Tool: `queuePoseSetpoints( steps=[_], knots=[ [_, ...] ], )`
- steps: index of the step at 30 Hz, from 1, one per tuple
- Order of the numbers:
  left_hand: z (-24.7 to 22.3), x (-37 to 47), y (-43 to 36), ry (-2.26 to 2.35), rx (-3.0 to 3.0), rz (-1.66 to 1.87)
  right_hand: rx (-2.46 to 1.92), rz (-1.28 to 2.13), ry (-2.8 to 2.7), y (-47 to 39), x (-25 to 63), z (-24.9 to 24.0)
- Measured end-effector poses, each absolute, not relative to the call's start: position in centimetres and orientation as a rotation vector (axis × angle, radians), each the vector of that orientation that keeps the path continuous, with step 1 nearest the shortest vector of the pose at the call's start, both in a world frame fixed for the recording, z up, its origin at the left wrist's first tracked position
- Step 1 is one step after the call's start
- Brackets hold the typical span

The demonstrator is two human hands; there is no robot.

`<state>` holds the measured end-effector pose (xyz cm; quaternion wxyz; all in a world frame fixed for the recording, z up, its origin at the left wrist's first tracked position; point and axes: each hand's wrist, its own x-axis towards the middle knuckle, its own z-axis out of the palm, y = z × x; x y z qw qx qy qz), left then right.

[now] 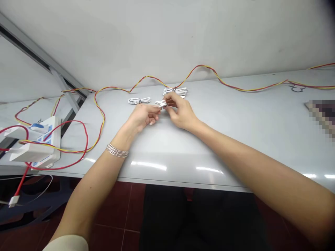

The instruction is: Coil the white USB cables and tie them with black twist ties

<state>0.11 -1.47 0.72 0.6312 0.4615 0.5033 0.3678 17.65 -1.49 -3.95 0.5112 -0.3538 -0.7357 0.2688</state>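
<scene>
Between my two hands is a small coiled white cable [161, 103], held just above the table. My left hand [145, 116] pinches its near side with thumb and fingers. From the right, my right hand [180, 111] grips the same coil at a dark tie, which the fingers partly hide. Just behind my left hand lies a bundled white cable [139, 100] with a black tie round its middle. A larger white cable bundle [176, 91], also tied in black, rests behind my right hand.
A twisted red and yellow wire [149, 77] runs along the wall at the table's back. At left, a white power strip [53, 139] carries plugs and looping red cables. A blurred-out object [324, 113] lies at far right. The table's front edge [183, 185] is close to me.
</scene>
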Motion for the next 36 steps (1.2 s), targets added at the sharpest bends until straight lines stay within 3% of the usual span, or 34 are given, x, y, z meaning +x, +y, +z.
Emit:
queuePoseSetpoints(
  steps=[14, 23, 36],
  knots=[
    [-0.5, 0.1, -1.0, 1.269, 1.581, 1.171, -0.938, 0.84, -1.602, -0.5, 17.9, -4.4],
    [-0.9, -0.1, -1.0, 1.136, 1.515, 1.044, -0.873, 1.144, -1.443, -0.5, 18.0, -4.1],
    [-1.0, -0.1, -0.8, 1.074, 1.615, 1.1, -0.94, 1.11, -1.378, -0.3, 17.7, -3.9]
  ],
)
